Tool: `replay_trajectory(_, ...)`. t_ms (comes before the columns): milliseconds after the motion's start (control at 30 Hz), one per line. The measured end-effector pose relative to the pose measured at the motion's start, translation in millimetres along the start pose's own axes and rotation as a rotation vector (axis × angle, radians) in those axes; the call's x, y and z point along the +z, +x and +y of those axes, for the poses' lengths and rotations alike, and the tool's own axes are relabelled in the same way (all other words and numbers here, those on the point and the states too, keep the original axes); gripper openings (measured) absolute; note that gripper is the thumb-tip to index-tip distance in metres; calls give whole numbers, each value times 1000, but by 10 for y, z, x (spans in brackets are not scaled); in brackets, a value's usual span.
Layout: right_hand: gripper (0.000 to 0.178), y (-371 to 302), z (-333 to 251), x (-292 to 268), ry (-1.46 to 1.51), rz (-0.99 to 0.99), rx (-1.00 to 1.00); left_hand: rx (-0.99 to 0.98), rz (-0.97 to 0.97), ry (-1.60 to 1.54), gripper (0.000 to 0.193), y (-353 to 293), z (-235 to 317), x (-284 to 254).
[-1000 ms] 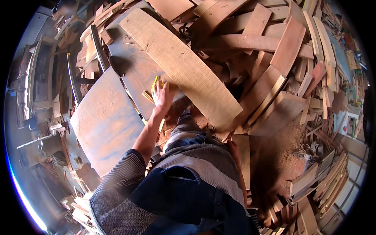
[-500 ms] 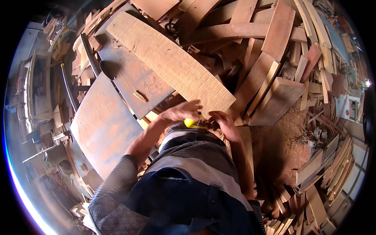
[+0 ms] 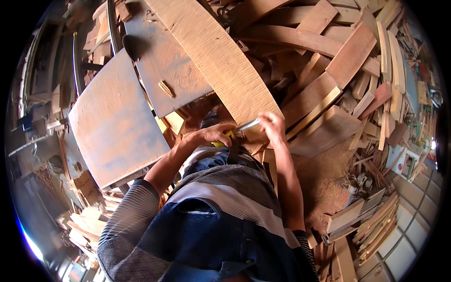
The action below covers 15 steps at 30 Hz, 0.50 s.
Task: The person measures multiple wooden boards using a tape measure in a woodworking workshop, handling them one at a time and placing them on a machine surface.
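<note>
Left hand (image 3: 210,134) curls closed around a compact yellow plastic-looking tool (image 3: 229,134) at frame centre, judged light and stiff, best held by its body, while right hand (image 3: 272,127) pinches a slim silvery metal-looking strip (image 3: 248,125).

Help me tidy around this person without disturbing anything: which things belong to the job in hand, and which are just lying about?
Seemingly in use:
- yellow tool, perhaps a tape measure, in the left hand
- shiny strip, at the right hand
- long board, beneath the strip

Apparently lying about:
- wood scrap
- reddish boards
- sawdust
</note>
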State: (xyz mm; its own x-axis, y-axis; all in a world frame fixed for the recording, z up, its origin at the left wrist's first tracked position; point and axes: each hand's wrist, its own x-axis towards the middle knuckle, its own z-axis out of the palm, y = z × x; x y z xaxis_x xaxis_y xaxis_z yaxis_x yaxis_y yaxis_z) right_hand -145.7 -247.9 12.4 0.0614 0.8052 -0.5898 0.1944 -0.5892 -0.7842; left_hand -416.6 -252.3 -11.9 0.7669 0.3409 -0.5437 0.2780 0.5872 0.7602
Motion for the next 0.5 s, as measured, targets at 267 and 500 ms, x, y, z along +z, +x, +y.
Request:
replay_trajectory(267,31,856,176,-490,-222,266,-298,-25,237,-19,40,-13,-431,-75)
replay_trajectory(500,30,864,172,-373,-435,315,-350,134,152,90,33,198,-762,-115)
